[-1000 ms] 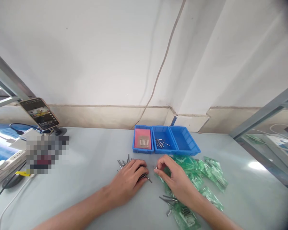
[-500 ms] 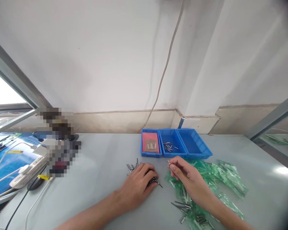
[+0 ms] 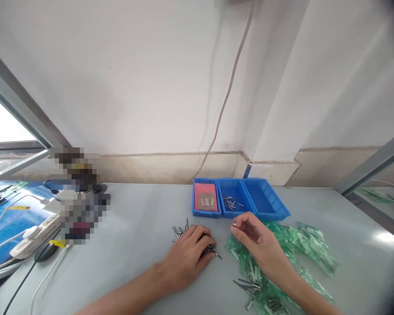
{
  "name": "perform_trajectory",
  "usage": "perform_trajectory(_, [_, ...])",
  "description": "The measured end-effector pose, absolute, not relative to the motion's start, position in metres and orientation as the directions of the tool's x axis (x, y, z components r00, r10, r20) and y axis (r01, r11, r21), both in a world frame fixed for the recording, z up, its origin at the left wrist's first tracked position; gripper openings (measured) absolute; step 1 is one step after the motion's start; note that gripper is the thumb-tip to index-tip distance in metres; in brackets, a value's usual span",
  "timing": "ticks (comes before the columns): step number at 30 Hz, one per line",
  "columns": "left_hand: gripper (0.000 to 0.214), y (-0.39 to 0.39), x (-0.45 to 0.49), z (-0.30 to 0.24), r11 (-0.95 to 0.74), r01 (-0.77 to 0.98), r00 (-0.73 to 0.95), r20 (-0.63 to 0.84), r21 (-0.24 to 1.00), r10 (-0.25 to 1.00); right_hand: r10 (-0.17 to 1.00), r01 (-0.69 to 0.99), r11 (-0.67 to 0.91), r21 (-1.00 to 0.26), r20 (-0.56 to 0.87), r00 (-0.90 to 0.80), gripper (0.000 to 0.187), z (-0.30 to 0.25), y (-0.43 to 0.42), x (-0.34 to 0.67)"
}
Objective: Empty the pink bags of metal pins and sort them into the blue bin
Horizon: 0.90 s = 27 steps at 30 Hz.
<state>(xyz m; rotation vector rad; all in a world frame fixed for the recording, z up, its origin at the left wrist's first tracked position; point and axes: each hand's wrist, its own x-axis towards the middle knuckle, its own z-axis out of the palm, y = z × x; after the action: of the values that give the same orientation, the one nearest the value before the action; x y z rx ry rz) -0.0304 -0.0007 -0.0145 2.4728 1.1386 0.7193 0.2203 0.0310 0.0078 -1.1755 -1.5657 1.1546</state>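
Observation:
My left hand (image 3: 192,251) rests on the table with its fingers curled over a pile of slim metal pins (image 3: 180,232). Some pins stick out past the fingertips and behind the knuckles; the palm hides the rest. Thumb and forefinger of my right hand (image 3: 258,240) pinch a small metal pin (image 3: 234,224), seen nearly end-on, just in front of the blue bins. Beneath the right hand and forearm lie green plastic bags (image 3: 282,236) with metal pins inside. Several loose pins (image 3: 249,286) lie at the bags' near left edge.
Three joined blue bins stand at the back: the left bin (image 3: 193,205) has a red sheet and a small clear packet, the middle bin (image 3: 233,183) several pins, the right bin (image 3: 265,199) a bare floor. A power strip (image 3: 36,236) and cables lie at the left, near a pixelated area.
The pin in my right hand has turned and shows less of its length. My right hand has shifted slightly; the left stays on the pile.

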Motion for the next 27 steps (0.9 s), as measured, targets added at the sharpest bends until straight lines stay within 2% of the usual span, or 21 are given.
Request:
perform_trajectory(5, [0.015, -0.0004, -0.0308, -0.0151, -0.630, 0.611, 0.553, 0.311, 0.480, 0.773, 0.966, 0.277, 0.196, -0.941, 0.137, -0.220, 0.030, 0.0090, 0.0306, 0.2182])
perform_trajectory(9, [0.015, -0.0009, -0.0313, -0.0160, -0.623, 0.615, 0.554, 0.296, 0.484, 0.778, 0.970, 0.277, 0.160, -0.947, 0.100, -0.220, 0.033, 0.0079, 0.0320, 0.2178])
perform_trajectory(15, [0.013, 0.0001, -0.0312, -0.0158, -0.627, 0.616, 0.562, 0.291, 0.476, 0.774, 0.953, 0.159, 0.000, -0.987, -0.048, -0.298, 0.046, 0.0070, 0.0349, 0.2221])
perform_trajectory(20, [0.013, 0.0011, -0.0317, -0.0165, -0.625, 0.614, 0.563, 0.287, 0.481, 0.775, 0.937, 0.021, -0.103, -0.994, -0.105, -0.332, 0.043, 0.0138, 0.0332, 0.2232])
perform_trajectory(23, [0.014, 0.0002, -0.0320, -0.0178, -0.628, 0.609, 0.565, 0.292, 0.484, 0.772, 0.946, -0.012, -0.096, -0.995, -0.088, -0.311, 0.039, 0.0162, 0.0329, 0.2231])
perform_trajectory(27, [0.014, -0.0006, -0.0319, -0.0181, -0.628, 0.611, 0.562, 0.294, 0.483, 0.773, 0.971, 0.051, -0.006, -0.999, -0.018, -0.239, 0.039, 0.0127, 0.0350, 0.2233])
